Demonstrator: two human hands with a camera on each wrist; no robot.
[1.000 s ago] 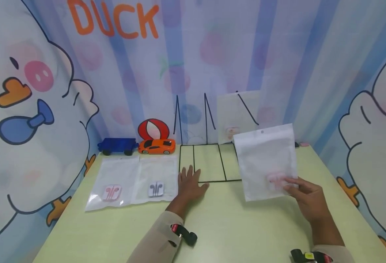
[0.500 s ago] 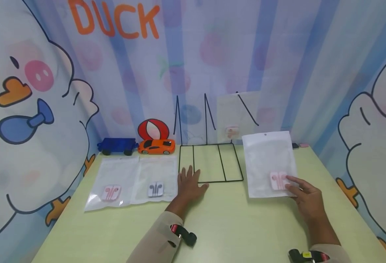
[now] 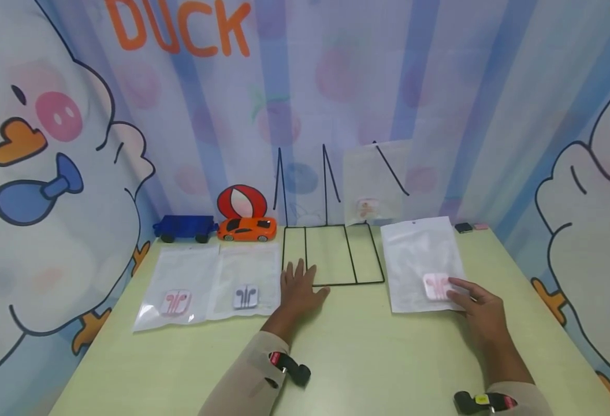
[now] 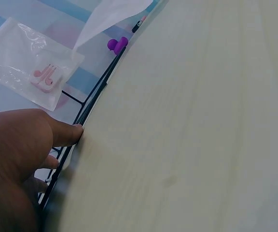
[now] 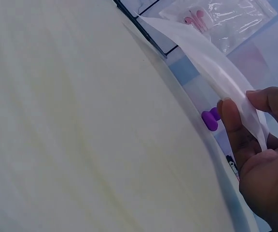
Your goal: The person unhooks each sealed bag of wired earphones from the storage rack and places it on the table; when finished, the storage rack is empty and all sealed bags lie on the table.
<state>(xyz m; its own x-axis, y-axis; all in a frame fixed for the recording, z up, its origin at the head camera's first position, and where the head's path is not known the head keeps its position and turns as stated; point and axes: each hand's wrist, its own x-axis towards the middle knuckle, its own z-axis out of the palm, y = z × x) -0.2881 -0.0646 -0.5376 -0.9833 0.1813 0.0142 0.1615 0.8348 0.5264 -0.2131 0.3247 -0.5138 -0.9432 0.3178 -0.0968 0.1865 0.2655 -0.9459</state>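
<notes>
Head view is showing the right hand pinching the near right corner of a white pouch, thumb and fingers closing on its edge beside the pink earphones inside; the pouch is lying nearly flat on the green table, just right of the black wire rack. The left hand is resting flat, fingers straight and spread, touching the rack's near left corner. Left of it two more pouches are lying side by side. Farther back, an orange toy car and blue truck are sitting by the curtain.
</notes>
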